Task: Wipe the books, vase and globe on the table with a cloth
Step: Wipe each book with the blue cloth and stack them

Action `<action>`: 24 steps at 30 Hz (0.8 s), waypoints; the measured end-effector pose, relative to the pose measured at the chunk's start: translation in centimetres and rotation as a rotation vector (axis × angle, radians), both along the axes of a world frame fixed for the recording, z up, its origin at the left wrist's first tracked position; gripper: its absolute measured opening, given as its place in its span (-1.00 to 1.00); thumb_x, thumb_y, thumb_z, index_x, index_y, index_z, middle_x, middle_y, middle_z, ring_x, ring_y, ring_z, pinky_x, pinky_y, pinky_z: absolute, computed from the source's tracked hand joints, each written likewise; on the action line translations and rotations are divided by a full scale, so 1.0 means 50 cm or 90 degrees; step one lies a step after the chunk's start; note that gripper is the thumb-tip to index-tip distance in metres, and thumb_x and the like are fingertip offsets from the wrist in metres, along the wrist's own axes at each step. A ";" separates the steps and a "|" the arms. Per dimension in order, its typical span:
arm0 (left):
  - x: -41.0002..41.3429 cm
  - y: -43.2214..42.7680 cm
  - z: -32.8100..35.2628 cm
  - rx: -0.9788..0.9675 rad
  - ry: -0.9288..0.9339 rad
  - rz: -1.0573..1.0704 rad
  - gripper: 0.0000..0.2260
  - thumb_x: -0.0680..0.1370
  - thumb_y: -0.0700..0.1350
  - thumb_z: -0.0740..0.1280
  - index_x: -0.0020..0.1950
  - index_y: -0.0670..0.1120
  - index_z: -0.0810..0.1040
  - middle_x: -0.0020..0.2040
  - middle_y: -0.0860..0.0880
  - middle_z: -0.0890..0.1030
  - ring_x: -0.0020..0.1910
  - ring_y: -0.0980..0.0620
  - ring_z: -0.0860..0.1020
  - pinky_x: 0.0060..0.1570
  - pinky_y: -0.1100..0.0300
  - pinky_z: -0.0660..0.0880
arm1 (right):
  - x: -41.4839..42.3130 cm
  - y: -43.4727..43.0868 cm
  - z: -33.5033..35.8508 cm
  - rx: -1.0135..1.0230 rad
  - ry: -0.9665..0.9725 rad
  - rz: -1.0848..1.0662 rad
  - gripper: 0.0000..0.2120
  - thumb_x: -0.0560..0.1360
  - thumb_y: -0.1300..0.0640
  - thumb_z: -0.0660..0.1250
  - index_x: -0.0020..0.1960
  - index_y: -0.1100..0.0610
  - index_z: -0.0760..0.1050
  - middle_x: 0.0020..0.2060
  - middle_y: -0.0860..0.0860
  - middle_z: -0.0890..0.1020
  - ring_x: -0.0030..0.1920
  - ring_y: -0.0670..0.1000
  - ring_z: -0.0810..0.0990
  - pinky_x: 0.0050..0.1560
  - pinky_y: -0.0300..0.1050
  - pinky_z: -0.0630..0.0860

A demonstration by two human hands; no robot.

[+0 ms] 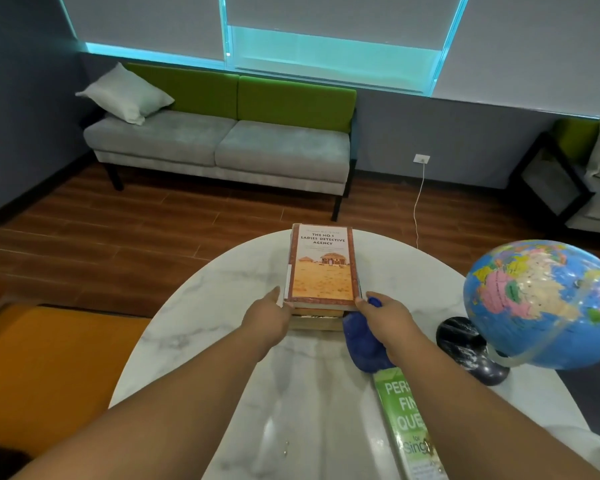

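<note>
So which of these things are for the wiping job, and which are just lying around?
For the job:
cloth, in the right hand
orange book, held by the left hand
stack under it
green book
globe

Just lying around:
sofa
pillow
socket
cable

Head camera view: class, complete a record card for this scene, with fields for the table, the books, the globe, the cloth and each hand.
table: round, white marble
book stack: near the table's middle
top book: orange cover, lying flat on the stack
green book: flat near the front edge, apart from the stack
globe: right side, on a dark base
blue cloth: bunched in the right hand, beside the stack
left hand: touches the top book's near left corner; grip hidden
</note>
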State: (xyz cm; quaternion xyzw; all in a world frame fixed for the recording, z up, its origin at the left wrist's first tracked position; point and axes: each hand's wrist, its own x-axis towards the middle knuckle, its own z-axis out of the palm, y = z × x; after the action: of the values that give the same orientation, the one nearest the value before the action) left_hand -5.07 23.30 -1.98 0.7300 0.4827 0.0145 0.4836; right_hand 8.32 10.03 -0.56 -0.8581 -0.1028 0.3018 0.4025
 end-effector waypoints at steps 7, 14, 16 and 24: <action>-0.116 -0.100 -0.009 -0.055 -0.072 0.040 -0.56 0.62 -0.01 0.22 0.49 -0.03 0.28 0.33 -0.07 0.47 0.15 -0.04 0.45 0.14 0.12 0.41 | 0.017 -0.191 0.014 -0.095 0.068 -0.045 -0.72 0.51 0.04 0.36 0.09 0.23 0.49 0.00 0.18 0.55 0.06 0.18 0.50 0.09 -0.03 0.41; -0.198 -0.206 -0.071 -0.207 -0.051 -0.027 -0.71 0.58 -0.13 0.30 0.30 -0.10 0.50 0.09 -0.10 0.60 -0.06 0.01 0.57 -0.12 0.24 0.47 | -0.009 -0.309 -0.076 -0.348 0.051 0.018 -0.69 0.56 0.07 0.23 0.14 0.29 0.50 0.07 0.22 0.58 0.10 0.17 0.54 0.00 -0.16 0.42; -0.200 -0.244 -0.080 -0.240 -0.038 -0.048 -0.73 0.58 -0.14 0.31 0.27 -0.11 0.52 0.02 -0.10 0.62 -0.15 0.04 0.56 -0.22 0.28 0.45 | -0.013 -0.327 -0.084 -0.358 0.055 0.017 -0.77 0.55 0.09 0.23 0.01 0.26 0.50 -0.08 0.17 0.58 0.02 0.15 0.55 -0.08 -0.18 0.38; -0.187 -0.335 -0.091 -0.186 -0.004 -0.186 -0.57 0.58 -0.07 0.29 0.45 -0.05 0.36 0.35 -0.02 0.48 0.23 0.05 0.50 0.06 0.30 0.43 | -0.053 -0.399 -0.053 -0.205 0.185 0.051 -0.73 0.25 0.11 0.35 -0.08 0.18 0.59 -0.11 0.24 0.63 -0.02 0.22 0.59 0.05 -0.02 0.49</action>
State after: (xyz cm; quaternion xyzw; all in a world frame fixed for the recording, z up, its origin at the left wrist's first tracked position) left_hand -14.41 6.53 -6.53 0.7140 0.3674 -0.1236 0.5831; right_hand 5.68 -9.89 -3.19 -0.8539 -0.0279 0.4507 0.2588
